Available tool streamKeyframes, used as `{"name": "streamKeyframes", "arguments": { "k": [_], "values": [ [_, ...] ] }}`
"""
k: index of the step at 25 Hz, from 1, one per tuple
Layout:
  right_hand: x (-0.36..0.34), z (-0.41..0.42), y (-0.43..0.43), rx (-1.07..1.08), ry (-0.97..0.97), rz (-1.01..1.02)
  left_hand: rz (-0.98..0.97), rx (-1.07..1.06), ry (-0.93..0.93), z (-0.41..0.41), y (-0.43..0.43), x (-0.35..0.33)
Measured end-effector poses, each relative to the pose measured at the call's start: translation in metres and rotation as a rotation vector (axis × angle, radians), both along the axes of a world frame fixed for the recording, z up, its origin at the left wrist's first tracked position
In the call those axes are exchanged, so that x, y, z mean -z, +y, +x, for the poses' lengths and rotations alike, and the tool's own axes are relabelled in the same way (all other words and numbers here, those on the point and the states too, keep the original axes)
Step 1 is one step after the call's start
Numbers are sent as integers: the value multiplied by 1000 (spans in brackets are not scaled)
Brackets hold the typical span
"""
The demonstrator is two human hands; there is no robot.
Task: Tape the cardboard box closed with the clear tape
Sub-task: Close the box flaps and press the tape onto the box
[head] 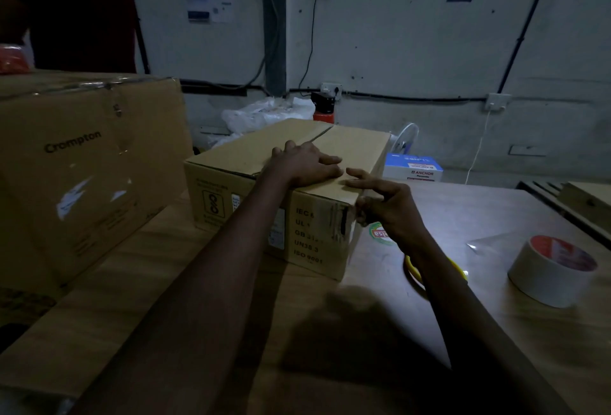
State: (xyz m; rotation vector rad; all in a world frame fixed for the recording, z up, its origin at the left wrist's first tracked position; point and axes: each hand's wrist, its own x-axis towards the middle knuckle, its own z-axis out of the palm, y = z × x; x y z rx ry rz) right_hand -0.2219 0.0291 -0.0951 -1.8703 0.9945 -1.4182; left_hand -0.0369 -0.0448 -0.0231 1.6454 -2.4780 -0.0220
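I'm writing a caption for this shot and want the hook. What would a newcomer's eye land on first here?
First, the two bare arms reaching in: the left hand lies flat on top of the small cardboard box at centre, while the right hand works at its near right corner. Next, the tape roll lying on the wooden table at right, and the big Crompton box at left.

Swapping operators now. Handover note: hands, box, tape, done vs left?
Left hand: flat on top of the box, pressing the flaps shut.
Right hand: at the box's near right corner, fingers on the top edge; whether it pinches tape is unclear.
Tape roll: on the table, right of the box, not held.
Done: flaps closed.
Left: the far seam looks untaped; run tape along it.
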Motion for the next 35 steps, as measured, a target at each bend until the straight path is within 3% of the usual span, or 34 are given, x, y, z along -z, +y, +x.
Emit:
{"name": "streamKeyframes", "arguments": {
  "k": [7, 16, 26, 35],
  "values": [
    [16, -13, -8, 120, 319, -125, -1, -5, -20, -1, -1, 1],
    [30, -20, -15, 213, 528, -227, 5, -3, 6, 0, -1, 0],
    [27, -5, -7, 188, 507, -172, 2, -5, 6, 0, -2, 1],
    [24, 44, 10, 515, 483, -319, 4, -3, -6, 0, -3, 1]
  ]
}}
